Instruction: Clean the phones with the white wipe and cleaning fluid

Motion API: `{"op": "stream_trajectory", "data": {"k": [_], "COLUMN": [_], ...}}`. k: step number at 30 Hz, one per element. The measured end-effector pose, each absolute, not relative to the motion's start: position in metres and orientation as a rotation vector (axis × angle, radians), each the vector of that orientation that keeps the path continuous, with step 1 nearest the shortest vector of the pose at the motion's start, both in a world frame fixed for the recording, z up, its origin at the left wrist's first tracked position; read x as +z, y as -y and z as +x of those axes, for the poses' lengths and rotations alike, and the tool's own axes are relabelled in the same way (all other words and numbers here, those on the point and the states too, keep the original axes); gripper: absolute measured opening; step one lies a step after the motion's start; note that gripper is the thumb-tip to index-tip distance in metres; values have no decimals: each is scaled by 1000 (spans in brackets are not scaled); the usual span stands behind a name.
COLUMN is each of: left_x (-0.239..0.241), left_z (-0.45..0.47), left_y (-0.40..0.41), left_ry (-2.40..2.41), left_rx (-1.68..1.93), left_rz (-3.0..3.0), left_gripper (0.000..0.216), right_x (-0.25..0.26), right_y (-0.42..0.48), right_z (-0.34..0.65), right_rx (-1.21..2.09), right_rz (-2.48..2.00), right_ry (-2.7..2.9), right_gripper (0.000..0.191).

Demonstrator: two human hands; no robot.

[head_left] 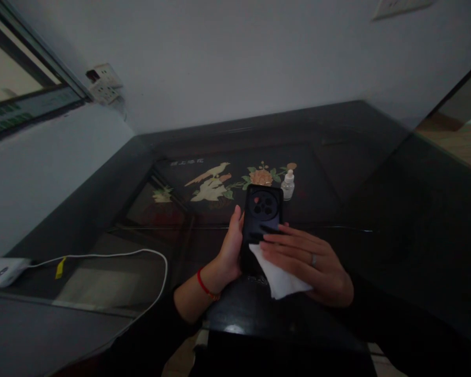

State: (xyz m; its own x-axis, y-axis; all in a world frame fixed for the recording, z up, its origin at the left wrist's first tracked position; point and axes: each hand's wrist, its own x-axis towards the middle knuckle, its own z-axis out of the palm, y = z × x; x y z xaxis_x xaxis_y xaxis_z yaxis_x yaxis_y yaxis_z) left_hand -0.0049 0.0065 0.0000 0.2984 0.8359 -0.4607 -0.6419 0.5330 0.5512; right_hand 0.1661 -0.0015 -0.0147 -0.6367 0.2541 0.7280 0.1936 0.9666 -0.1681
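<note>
A black phone (262,212) is held back-side up, its round camera ring facing me. My left hand (230,248) grips its left edge, thumb up along the side; a red string circles that wrist. My right hand (310,262), with a ring on one finger, lies across the lower half of the phone. Its fingers press a white cloth (279,277) flat against the phone's back. A small clear dropper bottle (288,185) stands upright on the table just beyond the phone, to its right.
The dark lacquered table (349,173) bears an inlaid bird and flower picture (223,180) under glass. At the left lies a white device (2,271) with a white cable (141,253) looping toward me. Wall sockets (105,84) sit in the back corner.
</note>
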Motion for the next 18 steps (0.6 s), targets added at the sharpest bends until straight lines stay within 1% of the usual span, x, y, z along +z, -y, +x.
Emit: {"op": "stream_trajectory", "data": {"k": [2,5,8,13,16,18], "left_x": [0,-2,-3,0,3,4], "left_z": [-3,-2,-5,-10,-7,-3], "left_y": [-4,-3,-5,-9,-8,-5], "left_ry": [-808,-776,-777,-820,-834,-852], "left_rx": [1006,984,1016,1090,1068,1043], "left_rz": [255,260,289,306,230,172], "left_gripper": [63,72,76,70,69,64], "right_x": [-14,-16,-21,-20,-15,-13], "right_y": [1,3,7,2,-6,-11], "right_z": [165,157,151,161,172,175], "right_rx": [31,-22,37,195,155,73], "right_rz": [-412,-373,-270,-187,-321,-483], "right_ry": [2248,2316,2387,2429,2321,2211], "right_gripper": [34,31,31,28,28,33]}}
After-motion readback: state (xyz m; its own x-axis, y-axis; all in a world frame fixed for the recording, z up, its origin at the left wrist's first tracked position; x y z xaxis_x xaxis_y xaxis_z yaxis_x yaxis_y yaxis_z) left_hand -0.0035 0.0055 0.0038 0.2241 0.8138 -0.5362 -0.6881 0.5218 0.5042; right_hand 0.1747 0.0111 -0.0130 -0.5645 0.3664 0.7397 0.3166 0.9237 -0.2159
